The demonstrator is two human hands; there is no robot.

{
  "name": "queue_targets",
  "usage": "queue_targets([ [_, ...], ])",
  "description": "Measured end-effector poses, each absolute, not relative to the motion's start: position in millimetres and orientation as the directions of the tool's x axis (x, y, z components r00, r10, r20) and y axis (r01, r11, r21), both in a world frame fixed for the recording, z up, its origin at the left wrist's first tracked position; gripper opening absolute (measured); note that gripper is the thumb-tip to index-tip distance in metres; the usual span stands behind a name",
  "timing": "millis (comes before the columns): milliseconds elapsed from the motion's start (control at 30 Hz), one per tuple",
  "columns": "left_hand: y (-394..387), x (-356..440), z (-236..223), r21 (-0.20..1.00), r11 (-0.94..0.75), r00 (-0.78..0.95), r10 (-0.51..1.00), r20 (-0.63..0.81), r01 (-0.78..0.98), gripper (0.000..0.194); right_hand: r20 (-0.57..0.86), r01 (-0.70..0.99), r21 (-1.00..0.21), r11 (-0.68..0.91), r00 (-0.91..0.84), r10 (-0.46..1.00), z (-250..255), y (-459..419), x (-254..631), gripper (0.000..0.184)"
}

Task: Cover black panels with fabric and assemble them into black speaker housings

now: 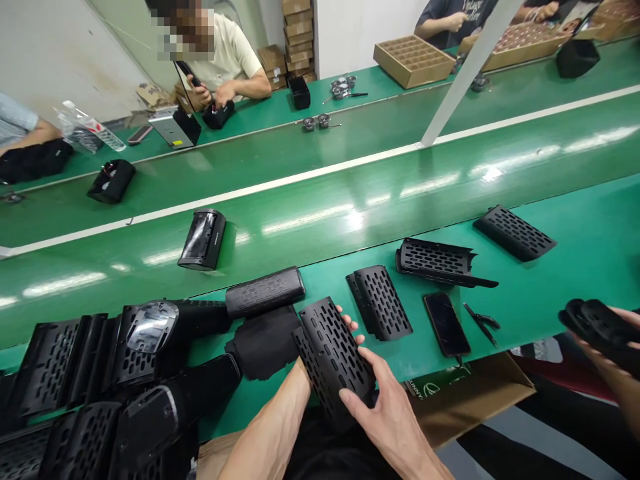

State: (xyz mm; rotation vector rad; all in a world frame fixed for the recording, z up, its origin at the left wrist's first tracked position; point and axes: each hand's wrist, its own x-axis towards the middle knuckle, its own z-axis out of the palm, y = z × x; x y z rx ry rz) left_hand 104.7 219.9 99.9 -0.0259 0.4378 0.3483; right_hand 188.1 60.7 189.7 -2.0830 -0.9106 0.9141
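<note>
Held before me at the table's edge is a black perforated plastic cover, apparently with a second one nested behind it. My left hand supports it from underneath, its fingertips curling past the far edge and its palm hidden. On the near right side, my right hand grips the cover between thumb and fingers. Just right of it, another slotted cover lies on the green table. A black cloth is left of my hands, with a mesh-patterned black casing behind it.
Many black covers and casings crowd the left, including a stacked perforated panel. A phone and nippers lie to the right. One black speaker-like unit stands on the green conveyor. A co-worker's hands hold black parts at right.
</note>
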Motion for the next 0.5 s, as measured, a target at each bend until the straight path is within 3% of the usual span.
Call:
queue_targets([
  [267, 220, 104, 86, 0.115, 0.95, 0.864, 0.312, -0.395, -0.291, 0.038, -0.102, 0.489, -0.756, -0.435, 0.569, 0.816, 183, 59, 190, 0.058],
  [500, 218, 101, 91, 0.106, 0.946, 0.841, 0.32, -0.436, -0.305, 0.032, -0.126, 0.498, -0.735, -0.461, 0.567, 0.814, 187, 61, 184, 0.067],
])
